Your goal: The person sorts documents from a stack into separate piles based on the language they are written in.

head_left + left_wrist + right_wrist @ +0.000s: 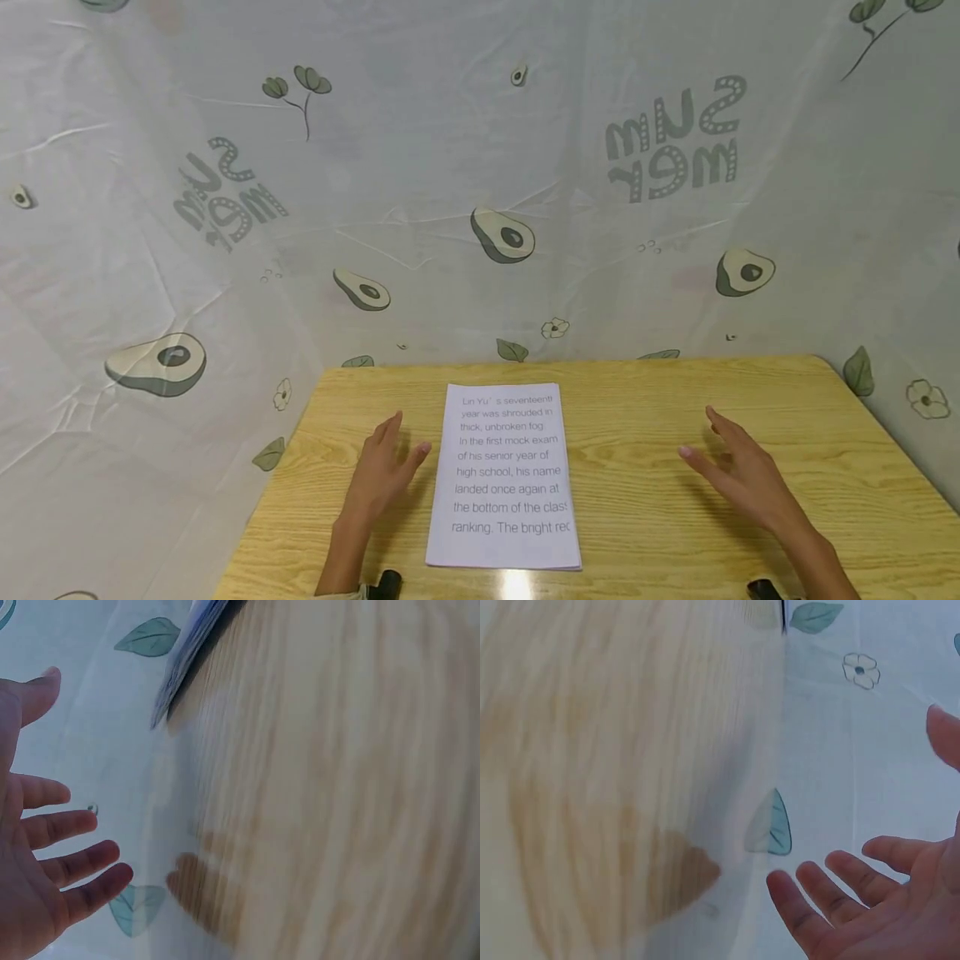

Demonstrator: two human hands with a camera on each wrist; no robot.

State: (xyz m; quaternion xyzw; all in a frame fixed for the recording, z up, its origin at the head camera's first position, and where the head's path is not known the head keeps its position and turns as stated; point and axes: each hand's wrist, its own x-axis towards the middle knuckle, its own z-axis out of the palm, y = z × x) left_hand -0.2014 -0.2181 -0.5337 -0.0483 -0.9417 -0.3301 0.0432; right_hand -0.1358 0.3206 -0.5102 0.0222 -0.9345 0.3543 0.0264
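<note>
Count: one printed sheet (504,479), one wooden table (750,392), two bare hands, one avocado-print cloth (450,167) hung behind and to both sides.

Printed sheet: lies flat at the middle of the table, its near edge close to the table's near edge, black text facing up; in the left wrist view only its edge (187,652) shows, at the top of the frame.

Left hand (381,477): hovers just left of the sheet, fingers straight and slightly spread, gripping nothing; the thumb tip sits nearest the sheet's left edge, and whether it touches cannot be told. The left wrist view shows the fingers (71,859) apart, palm bare.

Right hand (738,475): hangs over bare wood well to the right of the sheet, fingers extended and fanned, holding nothing. The right wrist view shows the same loose spread of fingers (840,889).

Sheet and fingers: the sheet lies between the two hands, close to the left fingers, well apart from the right ones.

Table: pale yellow grain; both wrist views show it blurred.
</note>
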